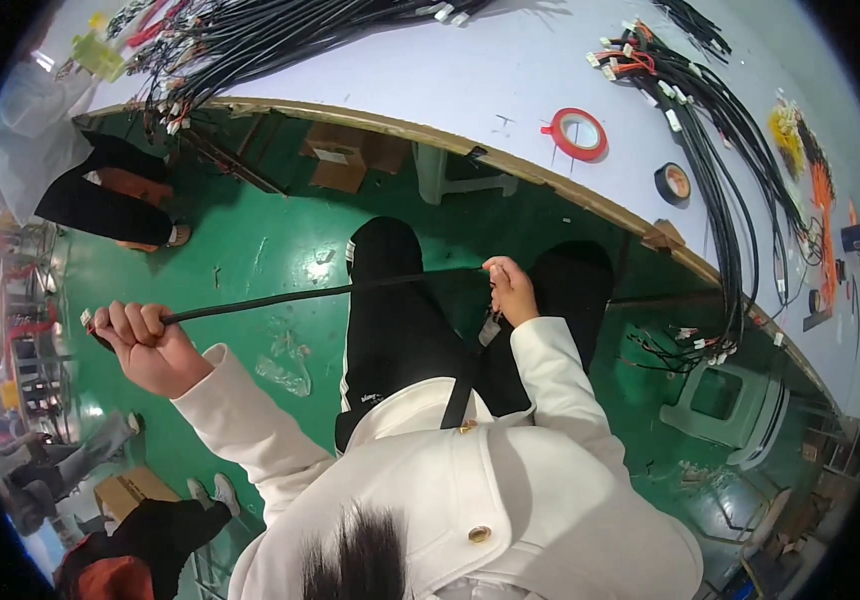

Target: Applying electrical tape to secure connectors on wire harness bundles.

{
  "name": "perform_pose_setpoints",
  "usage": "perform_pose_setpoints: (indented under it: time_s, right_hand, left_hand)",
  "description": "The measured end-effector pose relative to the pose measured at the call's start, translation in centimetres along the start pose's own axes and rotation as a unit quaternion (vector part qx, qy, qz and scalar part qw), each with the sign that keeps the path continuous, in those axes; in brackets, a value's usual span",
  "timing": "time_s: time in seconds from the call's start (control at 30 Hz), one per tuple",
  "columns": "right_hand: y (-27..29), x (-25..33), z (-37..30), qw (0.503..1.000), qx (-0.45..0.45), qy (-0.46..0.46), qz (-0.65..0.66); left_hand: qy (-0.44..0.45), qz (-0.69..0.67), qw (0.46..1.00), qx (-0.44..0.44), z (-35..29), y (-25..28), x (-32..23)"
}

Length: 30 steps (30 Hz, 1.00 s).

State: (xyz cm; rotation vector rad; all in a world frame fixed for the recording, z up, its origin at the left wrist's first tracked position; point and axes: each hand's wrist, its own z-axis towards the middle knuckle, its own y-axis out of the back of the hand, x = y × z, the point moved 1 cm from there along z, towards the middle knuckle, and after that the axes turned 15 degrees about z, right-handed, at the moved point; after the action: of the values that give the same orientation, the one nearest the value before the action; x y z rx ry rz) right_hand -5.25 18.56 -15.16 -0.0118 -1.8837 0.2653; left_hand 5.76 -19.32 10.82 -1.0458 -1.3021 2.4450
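1. While the person sits facing the table, a long black cable stretches nearly straight between two bare hands, above the thighs and the green floor.
2. The left hand is closed in a fist around the cable near one end; a short piece with a small pale tip pokes out beyond the fist.
3. The right hand pinches the cable toward its other end, thumb and fingers together, over the dark trousers; a small pale piece shows just below the fingers, too blurred to identify.
4. On the table, a red tape roll lies near a black tape roll.
5. To their right, a bundle of black cables with white connectors droops over the edge; another cable pile fills the upper left.
6. Beneath the hanging ends stands a pale plastic stool.
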Motion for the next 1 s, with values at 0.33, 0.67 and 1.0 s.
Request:
perform_pose_setpoints:
  time_s: [0.33, 0.67, 1.0]
  right_hand:
    - [3.2, 0.7, 1.8, 0.987, 0.125, 0.075, 0.063]
    - [5.7, -0.7, 1.3, 0.985, 0.078, 0.147, -0.04]
    - [4.6, -3.3, 2.3, 0.954, 0.048, 0.208, -0.212]
  left_hand:
    - [-0.015, 0.038, 0.998, 0.041, 1.6, -2.6, 3.2]
    - [-0.003, 0.158, 0.983, -0.09, 0.4, -1.5, 4.7]
    - [-0.038, 0.18, 0.98, -0.081, -0.2, -2.4, 3.7]
